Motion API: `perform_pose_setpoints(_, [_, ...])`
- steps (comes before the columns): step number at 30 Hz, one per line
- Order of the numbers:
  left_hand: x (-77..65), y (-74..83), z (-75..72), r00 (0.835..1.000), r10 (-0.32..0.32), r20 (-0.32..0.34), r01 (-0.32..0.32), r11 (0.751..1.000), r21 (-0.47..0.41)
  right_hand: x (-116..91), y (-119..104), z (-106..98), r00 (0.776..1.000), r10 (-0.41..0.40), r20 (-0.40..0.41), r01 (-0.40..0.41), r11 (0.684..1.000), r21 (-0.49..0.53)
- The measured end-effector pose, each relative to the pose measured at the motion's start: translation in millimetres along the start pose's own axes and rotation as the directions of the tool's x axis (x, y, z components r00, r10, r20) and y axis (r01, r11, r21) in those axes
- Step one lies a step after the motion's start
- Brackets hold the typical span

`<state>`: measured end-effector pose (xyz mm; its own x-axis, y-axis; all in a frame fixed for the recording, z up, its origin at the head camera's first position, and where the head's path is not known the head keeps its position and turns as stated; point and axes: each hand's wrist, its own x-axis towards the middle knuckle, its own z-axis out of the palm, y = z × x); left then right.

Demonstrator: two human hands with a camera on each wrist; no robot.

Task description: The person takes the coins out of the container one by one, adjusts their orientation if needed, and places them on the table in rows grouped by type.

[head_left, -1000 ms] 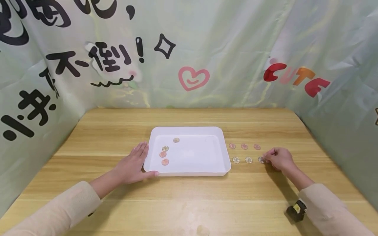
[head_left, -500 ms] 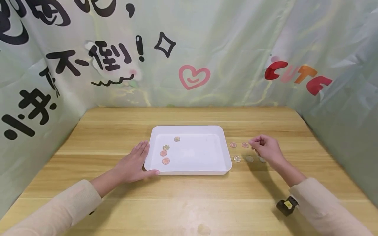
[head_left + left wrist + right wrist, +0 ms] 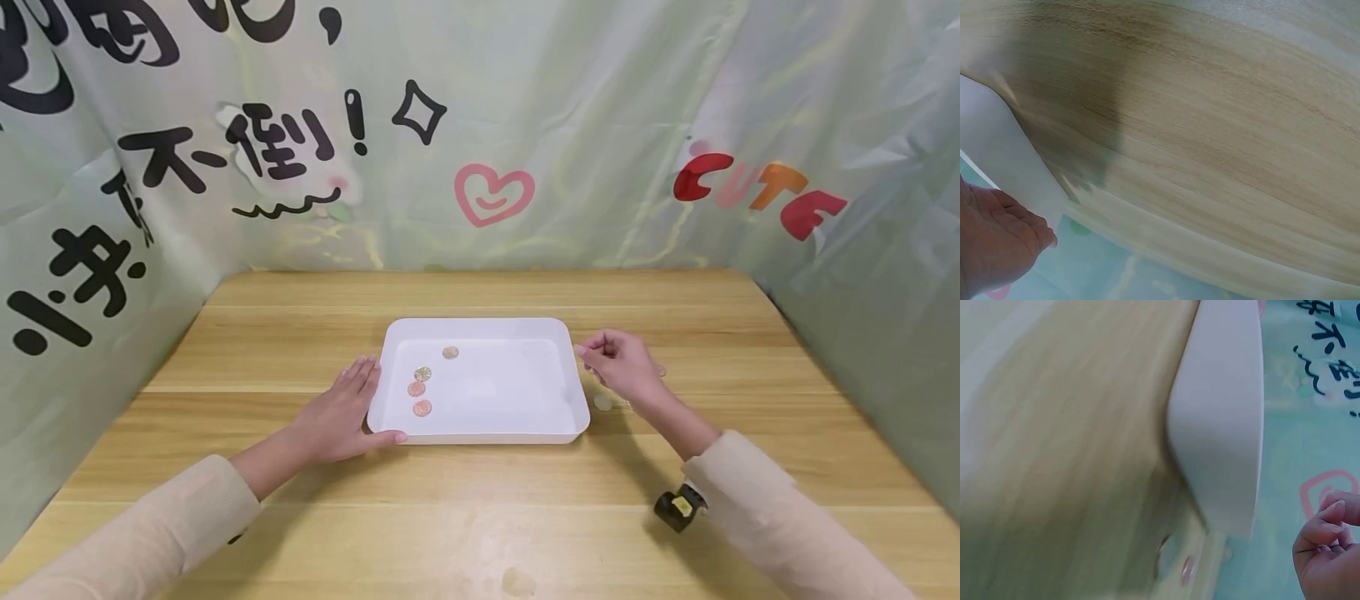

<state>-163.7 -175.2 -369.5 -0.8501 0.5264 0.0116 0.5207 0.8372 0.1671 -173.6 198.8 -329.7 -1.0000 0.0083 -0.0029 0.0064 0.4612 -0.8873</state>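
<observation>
My left hand rests against the left side of a white tray, fingers along its edge and thumb at the front left corner. In the left wrist view, part of that hand shows beside the tray's wall. Several coins lie in the tray's left half, among them a reddish coin and a yellowish coin. Over the tray's right edge is my right hand, its fingers curled and thumb close to the index finger; no coin shows at its fingertips in the right wrist view.
Beneath and around the right hand, coins lie on the wooden table, partly hidden; a silvery coin and a reddish coin still show. A printed curtain encloses the back and sides. A small black device hangs at the right cuff.
My right hand has moved left from the far end of the silvery coin row, across the reddish row, to the tray's right edge. The left hand and the coins have stayed put.
</observation>
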Motion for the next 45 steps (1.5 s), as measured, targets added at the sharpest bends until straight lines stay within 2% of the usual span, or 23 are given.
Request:
perform_pose_setpoints(5, [0.0,-0.1,0.9,1.0,-0.009,0.005,0.009,1.0,0.0,6,-12,17,0.999,-0.029,0.03,0.028,0.999,0.043])
perform_pose_setpoints(11, [-1.4,-1.2,2.9,1.0,-0.005,-0.014,0.005,1.0,-0.009,11,-25,41,0.997,-0.051,0.062,0.048,0.998,0.04])
perform_pose_setpoints(20, [-2.9,-2.2,6.0,1.0,-0.021,-0.009,0.021,0.999,-0.042,14,-35,87,0.988,-0.058,0.145,0.053,0.998,0.041])
perform_pose_setpoints(27, [-3.0,-1.8,7.0,0.999,-0.043,-0.006,0.043,0.998,-0.051,14,-36,125,0.956,-0.098,0.275,0.093,0.995,0.034])
perform_pose_setpoints(32, [-2.6,-1.8,7.6,0.999,-0.044,-0.008,0.044,0.998,-0.051,14,-36,148,0.933,-0.114,0.343,0.13,0.991,-0.024])
perform_pose_setpoints(37, [-2.8,-1.5,7.9,0.999,-0.038,-0.02,0.037,0.998,-0.048,15,-35,164,0.922,-0.12,0.369,0.169,0.98,-0.104])
perform_pose_setpoints(45, [-3.4,-1.9,8.2,0.999,-0.027,-0.04,0.025,0.999,-0.047,17,-32,178,0.91,-0.135,0.393,0.21,0.966,-0.153])
